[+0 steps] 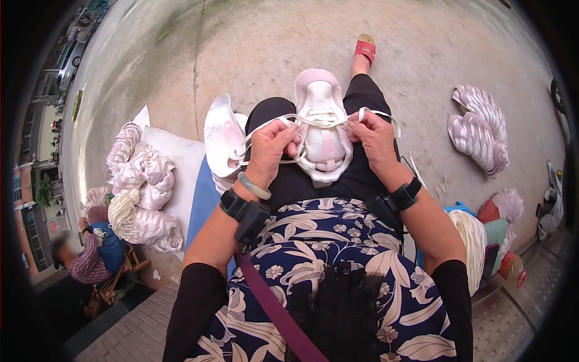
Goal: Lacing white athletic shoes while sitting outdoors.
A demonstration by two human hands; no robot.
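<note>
A pink and white shoe upper (316, 143) rests on my lap between my thighs, its tongue pointing away from me. White shoelace (324, 119) crosses its front, with one end leading out to each side. My left hand (271, 148) pinches the lace between thumb and fingers at the upper's left edge. On the opposite edge, my right hand (375, 142) pinches the other end, and a loop of it hangs past the fingers. Beside my left thigh lies a second white and pink upper (222, 133), partly hidden by my left hand and loose lace.
Bundled pink and white uppers (142, 175) lie at the left by a white sheet (181, 157). Another bundle (480, 130) is on the concrete at the right. A skein of white laces (467, 241) hangs near my right elbow. Another person (90, 259) sits at the far lower left.
</note>
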